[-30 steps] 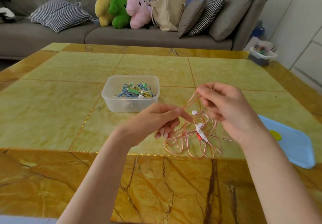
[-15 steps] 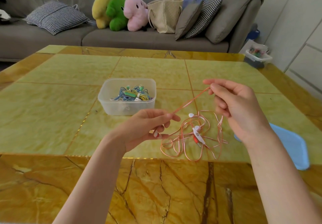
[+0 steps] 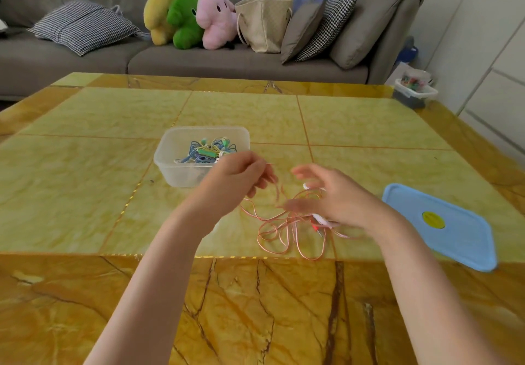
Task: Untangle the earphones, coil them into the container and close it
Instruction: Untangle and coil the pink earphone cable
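Pink earphones (image 3: 287, 232) lie in a loose tangle on the yellow table, with a white remote and red plug at their right side. My left hand (image 3: 240, 178) pinches one strand of the pink cord and holds it up, just in front of the clear plastic container (image 3: 170, 165). That container holds several coiled blue, green and yellow earphones (image 3: 206, 153). My right hand (image 3: 335, 197) hovers over the tangle's right part, blurred, fingers spread, with cord loops under it; no grip shows. The blue lid (image 3: 443, 225) lies flat at the right.
The table (image 3: 85, 180) has a darker marbled border along the near edge. Behind it stands a grey sofa (image 3: 216, 60) with cushions, plush toys and a woven bag. A small bin of items (image 3: 414, 89) sits on the floor at the far right.
My right hand let go of the strand it held taut and dropped toward the tangle, fingers opening. My left hand rose with its strand, closer to the container.
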Demonstrator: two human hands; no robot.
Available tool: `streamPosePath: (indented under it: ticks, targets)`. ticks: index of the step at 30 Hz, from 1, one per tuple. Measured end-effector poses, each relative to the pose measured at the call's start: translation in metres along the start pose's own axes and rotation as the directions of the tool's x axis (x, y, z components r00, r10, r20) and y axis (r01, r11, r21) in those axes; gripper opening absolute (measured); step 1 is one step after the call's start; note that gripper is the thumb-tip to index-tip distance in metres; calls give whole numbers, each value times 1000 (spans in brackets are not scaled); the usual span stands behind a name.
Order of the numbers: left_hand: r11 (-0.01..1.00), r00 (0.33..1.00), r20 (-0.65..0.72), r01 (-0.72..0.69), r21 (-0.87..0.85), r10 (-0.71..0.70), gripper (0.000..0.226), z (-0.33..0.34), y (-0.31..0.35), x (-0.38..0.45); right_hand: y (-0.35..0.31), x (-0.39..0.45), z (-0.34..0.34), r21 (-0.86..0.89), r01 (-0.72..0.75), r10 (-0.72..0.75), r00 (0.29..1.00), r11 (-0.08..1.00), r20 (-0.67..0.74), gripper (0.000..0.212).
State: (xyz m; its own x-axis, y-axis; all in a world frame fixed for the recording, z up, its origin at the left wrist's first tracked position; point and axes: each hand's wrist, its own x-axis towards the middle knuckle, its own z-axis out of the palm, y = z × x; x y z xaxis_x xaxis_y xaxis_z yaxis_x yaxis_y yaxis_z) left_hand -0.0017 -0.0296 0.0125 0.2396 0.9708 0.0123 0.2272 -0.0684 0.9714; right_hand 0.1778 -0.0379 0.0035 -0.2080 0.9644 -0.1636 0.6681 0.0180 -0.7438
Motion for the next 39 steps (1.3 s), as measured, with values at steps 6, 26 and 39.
streamPosePath:
  ticks: [6, 26, 39]
  targets:
    - [999, 995, 91, -37, 19, 35, 25, 4, 15, -10, -9, -3, 9, 503, 93, -173, 978, 859, 113, 22]
    - [932, 900, 435, 158, -326, 0, 27, 20, 3, -8, -13, -14, -19, 518, 215, -60, 953, 828, -299, 16]
    - [767, 903, 426, 236, -597, 54, 39, 18, 12, -10, -14, -4, 10, 514, 114, -47, 989, 850, -141, 19]
